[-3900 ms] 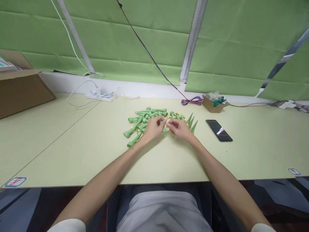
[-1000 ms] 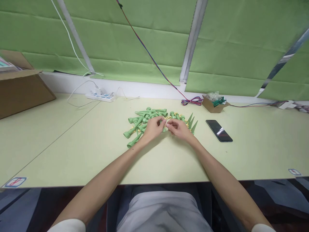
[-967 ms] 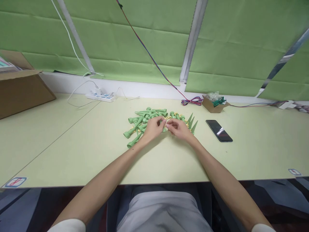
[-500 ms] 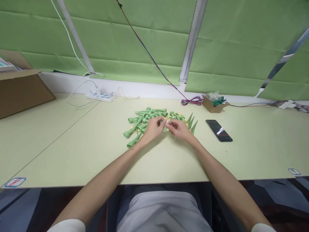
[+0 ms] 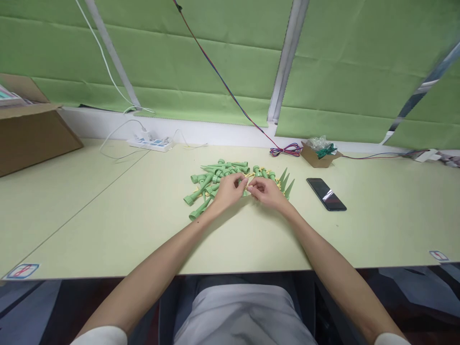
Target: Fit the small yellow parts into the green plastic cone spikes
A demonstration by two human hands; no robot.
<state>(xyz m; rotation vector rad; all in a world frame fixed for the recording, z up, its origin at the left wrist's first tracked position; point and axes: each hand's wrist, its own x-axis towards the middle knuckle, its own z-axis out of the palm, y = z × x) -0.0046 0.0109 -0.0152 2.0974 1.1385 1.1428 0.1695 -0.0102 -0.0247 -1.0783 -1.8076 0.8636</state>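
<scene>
Over the middle of the table, my left hand (image 5: 230, 189) and my right hand (image 5: 268, 191) face each other with their fingertips almost touching. A green plastic spike (image 5: 246, 193) shows partly under my left hand, whose fingers are closed around it; most of it is hidden. Between the thumb and fingers of my right hand is a small pale yellow piece (image 5: 250, 188). Left of my hands lies a loose pile of green plastic watering spikes (image 5: 203, 187). More green spikes (image 5: 284, 182) lie to the right, with small yellow pieces (image 5: 278, 183) among them.
A black phone (image 5: 326, 194) lies to the right. Behind it stand a small cardboard box (image 5: 316, 158) with plastic bags and a coiled red-blue cable (image 5: 286, 150). A power strip (image 5: 151, 143) and a large cardboard box (image 5: 32, 136) are at the back left.
The fingertips of my right hand have shifted very slightly, and the small pale piece in them shows more clearly. My left hand stays in place.
</scene>
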